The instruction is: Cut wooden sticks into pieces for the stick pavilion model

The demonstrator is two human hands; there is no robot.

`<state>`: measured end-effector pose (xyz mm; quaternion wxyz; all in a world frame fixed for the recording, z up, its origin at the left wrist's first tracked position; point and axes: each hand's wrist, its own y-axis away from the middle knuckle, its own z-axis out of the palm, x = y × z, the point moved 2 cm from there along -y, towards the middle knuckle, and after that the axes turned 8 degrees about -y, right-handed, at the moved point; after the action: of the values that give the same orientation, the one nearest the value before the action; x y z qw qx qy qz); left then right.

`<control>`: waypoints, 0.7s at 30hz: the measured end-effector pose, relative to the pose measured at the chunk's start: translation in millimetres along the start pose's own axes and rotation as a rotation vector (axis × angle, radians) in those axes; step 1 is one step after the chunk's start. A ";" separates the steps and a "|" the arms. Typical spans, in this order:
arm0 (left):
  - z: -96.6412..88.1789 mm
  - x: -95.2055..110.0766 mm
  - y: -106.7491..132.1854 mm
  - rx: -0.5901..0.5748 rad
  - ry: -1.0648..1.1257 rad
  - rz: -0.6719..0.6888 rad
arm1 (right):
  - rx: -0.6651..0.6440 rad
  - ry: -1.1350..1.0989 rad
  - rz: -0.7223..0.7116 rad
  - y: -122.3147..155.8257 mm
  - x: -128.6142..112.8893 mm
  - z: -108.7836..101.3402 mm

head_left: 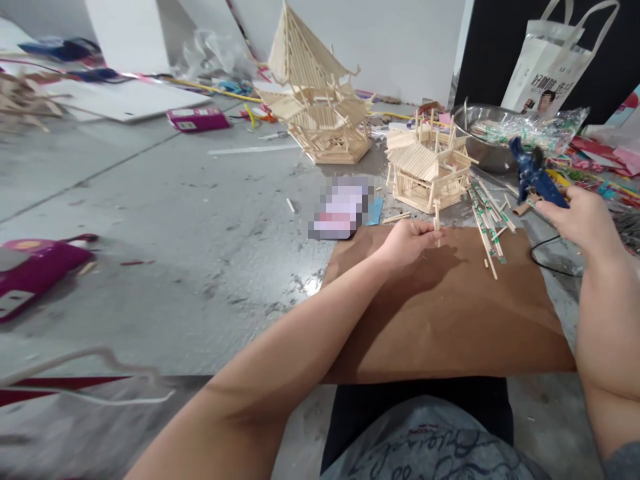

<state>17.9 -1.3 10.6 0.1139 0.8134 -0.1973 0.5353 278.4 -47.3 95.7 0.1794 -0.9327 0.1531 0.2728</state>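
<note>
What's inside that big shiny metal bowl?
Pale sticks and crinkly clear plastic with green marks, some spilling over the bowl's right side. They cover the bottom of the metal bowl, so whatever lies underneath can't be seen.

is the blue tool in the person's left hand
No, the right hand holds the blue tool, while the left hand pinches a small wooden piece above the brown sheet.
</note>
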 end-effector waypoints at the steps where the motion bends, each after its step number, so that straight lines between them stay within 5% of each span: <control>1: 0.0 1.5 0.8 0.006 0.032 0.013 | -0.071 -0.179 0.021 3.7 -2.9 -0.3; 5: -1.0 7.2 3.1 0.033 0.116 0.137 | -0.458 -0.817 0.097 16.8 -16.5 17.9; 8: -0.7 6.2 2.8 0.027 0.095 0.187 | -0.587 -0.974 0.115 20.8 -22.7 41.5; 15: 4.3 0.2 3.9 -0.005 0.077 0.060 | -0.580 -1.134 0.099 22.7 -20.6 84.5; 21: 13.8 1.9 9.1 -0.094 0.118 0.052 | -0.673 -1.101 0.007 30.0 -21.5 92.3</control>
<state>26.0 -15.3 6.6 0.1494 0.7687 -0.2363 0.5753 207.7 -31.4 27.6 -0.0717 -0.6611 -0.0521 0.7451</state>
